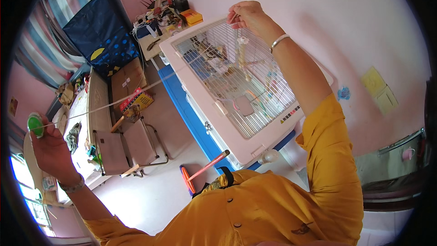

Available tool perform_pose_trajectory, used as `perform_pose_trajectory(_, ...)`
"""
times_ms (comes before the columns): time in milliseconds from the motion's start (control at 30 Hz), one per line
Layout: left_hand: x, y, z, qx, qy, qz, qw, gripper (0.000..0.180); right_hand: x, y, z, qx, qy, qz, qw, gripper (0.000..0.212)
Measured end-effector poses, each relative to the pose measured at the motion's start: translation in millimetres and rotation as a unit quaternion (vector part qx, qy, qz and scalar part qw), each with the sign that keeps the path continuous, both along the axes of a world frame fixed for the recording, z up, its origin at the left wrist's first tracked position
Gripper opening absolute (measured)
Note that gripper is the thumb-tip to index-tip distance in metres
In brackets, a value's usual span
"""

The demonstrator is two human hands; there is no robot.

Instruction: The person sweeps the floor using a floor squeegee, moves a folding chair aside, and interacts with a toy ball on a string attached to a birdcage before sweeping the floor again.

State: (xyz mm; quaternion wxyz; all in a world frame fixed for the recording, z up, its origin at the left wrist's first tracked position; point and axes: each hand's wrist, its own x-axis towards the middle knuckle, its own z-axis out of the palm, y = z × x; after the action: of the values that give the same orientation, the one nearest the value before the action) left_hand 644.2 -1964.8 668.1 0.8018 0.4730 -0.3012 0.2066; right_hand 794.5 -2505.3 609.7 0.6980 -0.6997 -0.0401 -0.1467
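Currently pinching with the right hand [249,16], thumb and fingertips pressed together on a thin pale cord [109,105], above the far end of a wire-topped cage [205,100]. Cannot tell exactly how the cord sits between those fingertips. Gripping with the left hand [52,152], well out to the left of the cage, fingers curled against a green disc [35,125] partly hidden from sight. Stretching the cord nearly straight between both hands, slantwise over the cage's roof and out past its left side. Wearing a silver bangle [279,42] on the right wrist, over the cage's right part, and a band [73,185] on the left. Dressed in a yellow shirt [255,205], close to the cage's near end.

Can see a pale post [242,59] inside the cage, through the wires, and a blue surface [177,91] beneath it. Can see a broom [209,165] beside the cage's near left corner, a folding chair [139,141] farther left of it, and a cluttered table [148,45] with a yellow box [191,17] beyond its far left corner. Can also make out a dark blue cover [100,32] left of the cage's far end, and yellow sheets [373,82] on the wall [364,27] to its right.
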Motion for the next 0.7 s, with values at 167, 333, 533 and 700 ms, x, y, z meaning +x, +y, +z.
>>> perform_pose_trajectory(167,-6,-2,-26,0.011,0.050,0.032,0.998,0.034,27,37,11,0.007,0.028,-0.009,1.000,0.018)
perform_pose_trajectory(333,-26,-12,-38,0.007,0.062,0.042,0.997,0.034,63,72,-1,0.018,0.015,-0.010,1.000,0.018)
perform_pose_trajectory(533,-46,-18,-56,0.010,0.083,0.018,0.996,0.034,90,100,-14,0.027,0.019,-0.013,0.999,0.019)
perform_pose_trajectory(700,-55,-28,-64,0.023,0.102,0.038,0.994,0.034,101,109,-18,0.028,0.055,-0.027,0.998,0.019)
